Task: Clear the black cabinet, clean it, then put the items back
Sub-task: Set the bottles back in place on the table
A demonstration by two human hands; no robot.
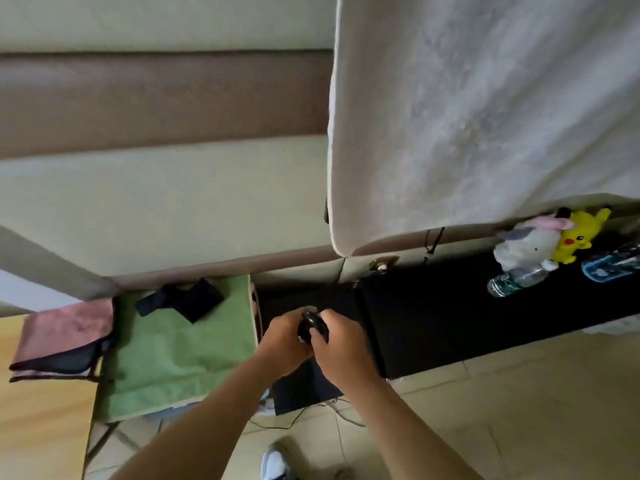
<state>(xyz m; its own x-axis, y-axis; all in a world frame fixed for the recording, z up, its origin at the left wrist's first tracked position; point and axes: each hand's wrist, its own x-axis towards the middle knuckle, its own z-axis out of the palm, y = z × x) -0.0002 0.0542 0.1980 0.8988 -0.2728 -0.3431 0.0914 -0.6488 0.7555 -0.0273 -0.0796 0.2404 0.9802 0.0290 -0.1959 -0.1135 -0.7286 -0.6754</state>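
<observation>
Black cabinet [450, 323] ran low along the wall, and both hands were over its left end. Left hand [282, 344] and right hand [341, 351] were curled around one small black object [310, 325], held just above the top; too blurred to ID. White sheet [485, 116] overhung the cabinet's back edge. Green towel [180, 348] sat left of the cabinet with a black cloth [180, 301] on it, and a pink cloth [65, 332] further left. At the cabinet's right end were a grey-white plush [523, 247], a yellow plush [578, 233] and a bottle [516, 280] on its side.
</observation>
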